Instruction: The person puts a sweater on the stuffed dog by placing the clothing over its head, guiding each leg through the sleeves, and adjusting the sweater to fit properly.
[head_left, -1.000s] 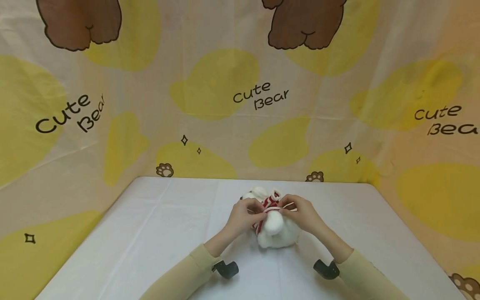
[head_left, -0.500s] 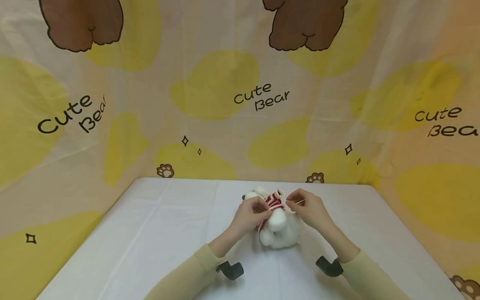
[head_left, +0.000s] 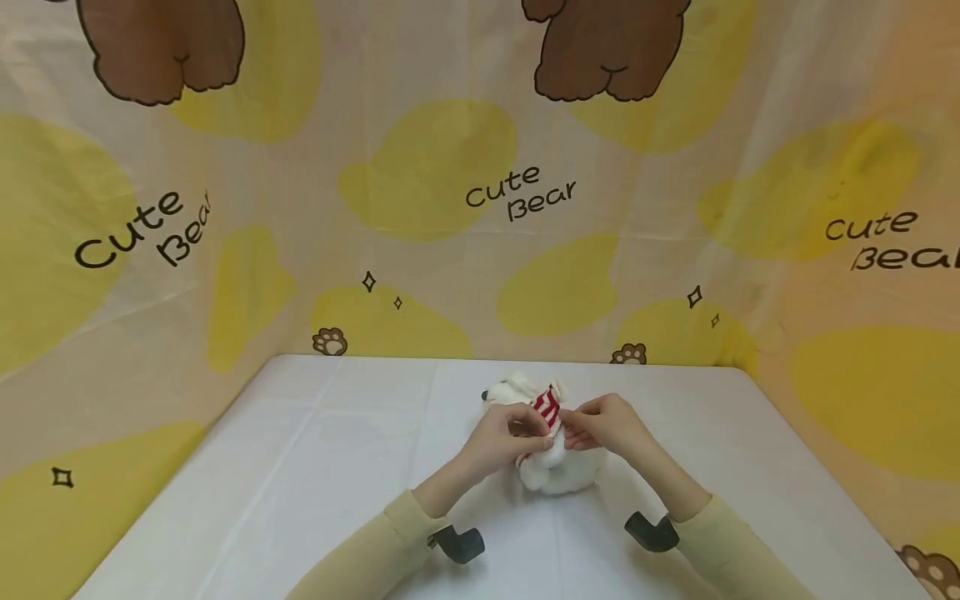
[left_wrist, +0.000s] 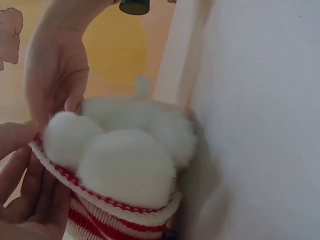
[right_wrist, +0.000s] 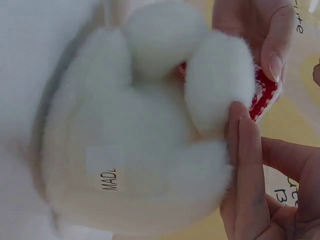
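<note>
A white plush toy [head_left: 570,473] lies on the table, its head with a dark nose pointing left and away. Around its body is a red-and-white striped knitted garment [head_left: 547,406]. My left hand [head_left: 498,437] pinches the garment's hem [left_wrist: 62,172] between thumb and fingers, drawing it out beside a stubby limb [right_wrist: 220,82]. From the other side my right hand [head_left: 611,425] reaches in; in the right wrist view its outstretched fingers [right_wrist: 248,165] touch that limb. A label with printed letters [right_wrist: 104,167] shows on the toy's rear. The toy's face is mostly hidden from view.
The toy rests on a white-covered table [head_left: 337,467]. Behind and beside it hangs a yellow-patterned cloth [head_left: 420,183] with bears and lettering. A dark wrist-worn piece [head_left: 459,545] juts from the left sleeve, and a similar one [head_left: 651,533] from the right.
My right hand drew away to the right from the garment's edge, then came back lower, against the limb. My left hand shifted slightly right and down along the hem.
</note>
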